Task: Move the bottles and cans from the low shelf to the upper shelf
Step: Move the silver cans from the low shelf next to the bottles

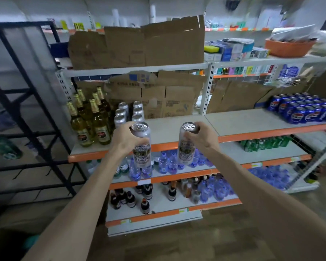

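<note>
My left hand [125, 139] grips a tall silver can [142, 147] by its upper side. My right hand [201, 137] holds a second tall silver can [185, 147] near its top. Both cans are upright in the air, just in front of the orange edge of the upper shelf [177, 125]. On that shelf stand several silver cans [129, 113] in two rows and several gold-capped pale beer bottles [90, 117] at the left. The low shelf [158, 206] holds several dark brown bottles [130, 198] and small blue water bottles [215, 189].
A black metal rack [26, 110] stands to the left. Flattened cardboard [158, 95] leans behind the upper shelf. Blue Pepsi cans [305, 108] fill its right end. Water bottles [169, 162] and green bottles [263, 144] sit on the middle shelf. An orange bowl [288, 48] rests higher up.
</note>
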The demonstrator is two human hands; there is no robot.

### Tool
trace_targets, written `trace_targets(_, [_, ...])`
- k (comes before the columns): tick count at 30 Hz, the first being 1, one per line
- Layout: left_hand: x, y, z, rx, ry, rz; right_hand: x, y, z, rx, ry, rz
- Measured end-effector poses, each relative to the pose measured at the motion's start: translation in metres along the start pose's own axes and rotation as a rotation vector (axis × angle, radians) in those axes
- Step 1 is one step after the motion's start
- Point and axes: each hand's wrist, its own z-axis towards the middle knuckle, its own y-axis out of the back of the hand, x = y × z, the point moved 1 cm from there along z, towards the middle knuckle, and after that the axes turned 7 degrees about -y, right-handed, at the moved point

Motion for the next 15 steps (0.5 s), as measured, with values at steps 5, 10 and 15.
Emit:
trace_targets(5, [0.0,-0.032,0.052,0.007,-0.002,0.0,-0.01,0.01,0.068,-0.01,0.001,-0.026])
trace_targets(10, [-0.009,-0.079,0.121,0.051,0.0,-0.015,-0.016,0.004,0.149,-0.011,0.013,-0.042])
trace_targets(15, [-0.002,-0.101,0.179,-0.003,0.045,-0.075,-0.002,-0.01,0.214,0.01,0.043,-0.039])
